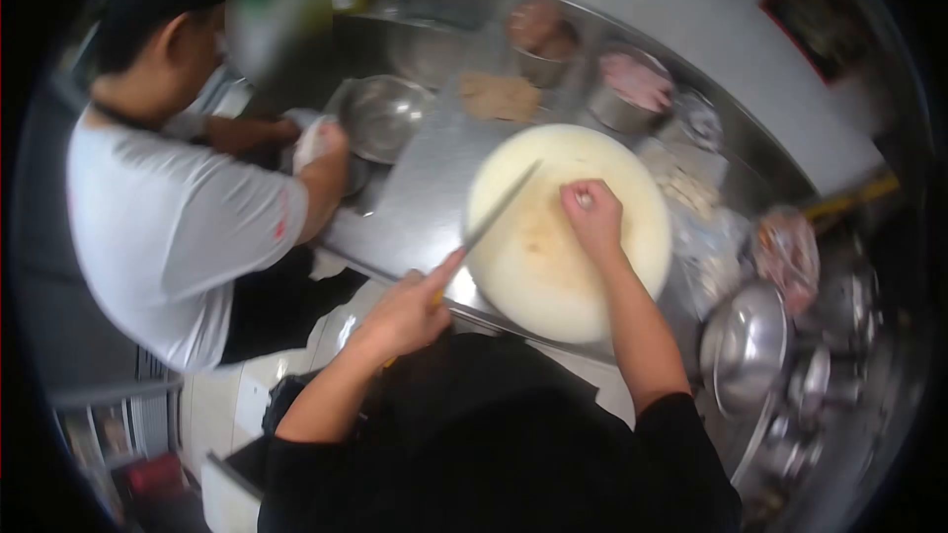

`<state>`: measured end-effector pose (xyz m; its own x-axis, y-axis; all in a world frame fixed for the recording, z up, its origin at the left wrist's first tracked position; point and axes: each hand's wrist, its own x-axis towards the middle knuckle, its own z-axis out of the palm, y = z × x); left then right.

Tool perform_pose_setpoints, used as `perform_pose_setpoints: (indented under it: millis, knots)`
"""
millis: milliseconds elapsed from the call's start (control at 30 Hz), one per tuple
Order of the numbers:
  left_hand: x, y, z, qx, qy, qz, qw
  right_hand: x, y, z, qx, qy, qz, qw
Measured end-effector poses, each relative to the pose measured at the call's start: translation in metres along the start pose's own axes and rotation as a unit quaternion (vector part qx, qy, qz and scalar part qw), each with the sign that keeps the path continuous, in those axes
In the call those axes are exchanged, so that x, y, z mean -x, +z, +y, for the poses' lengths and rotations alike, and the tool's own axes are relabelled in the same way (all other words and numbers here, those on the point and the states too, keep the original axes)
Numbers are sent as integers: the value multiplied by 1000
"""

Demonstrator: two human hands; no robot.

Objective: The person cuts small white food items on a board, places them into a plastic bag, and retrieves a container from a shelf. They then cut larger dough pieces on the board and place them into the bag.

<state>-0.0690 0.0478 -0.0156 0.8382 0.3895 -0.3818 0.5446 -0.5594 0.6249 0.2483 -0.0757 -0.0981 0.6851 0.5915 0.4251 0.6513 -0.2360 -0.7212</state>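
Note:
My left hand (pixel 403 314) is wrapped round the yellow handle of a knife (pixel 504 205), whose long narrow blade points up and to the right over the left part of a round, pale cutting board (pixel 533 291). Over the upper right part of that board is my right hand (pixel 594 217), its fingers curled closed. A small whitish spot shows between those fingers, too small to name. The blade tip is a little to the left of my right hand, not touching it. Faint brownish marks show on the board's surface.
At the left a co-worker in a white shirt (pixel 188 227) holds something whitish near a metal bowl (pixel 385 118). Behind the board are containers of pinkish meat (pixel 637 84) and a flat brown piece (pixel 501 97). Plastic bags (pixel 716 237) and a steel bowl (pixel 746 345) stand to the right.

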Motion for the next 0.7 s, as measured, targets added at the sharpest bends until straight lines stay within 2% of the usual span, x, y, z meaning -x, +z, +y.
perform_pose_setpoints:
  millis: [33,100,167,267,367,467,600,667,700]
  knots:
    - [-3,1,7,-7,-6,1,1000,-5,-17,7,-8,43,38,998]
    - [-10,2,16,-26,-31,15,999,-20,-58,39,62,42,97,992]
    - [-22,14,23,-26,6,55,998,-37,-98,79,86,66,132,985]
    - [-48,26,50,-39,25,105,993,-62,-147,106,216,110,112,964]
    - [-81,44,76,-81,19,150,985,-77,-164,167,341,124,30,931]
    - [-110,70,82,-142,30,204,968,-73,-173,196,459,82,-106,878]
    - [-102,82,101,-222,-37,229,947,-72,-200,176,358,74,-187,912]
    - [-108,84,121,-239,27,261,935,-70,-213,160,272,94,-241,927]
    - [-111,84,132,-243,58,280,927,-59,-216,159,274,12,-223,936]
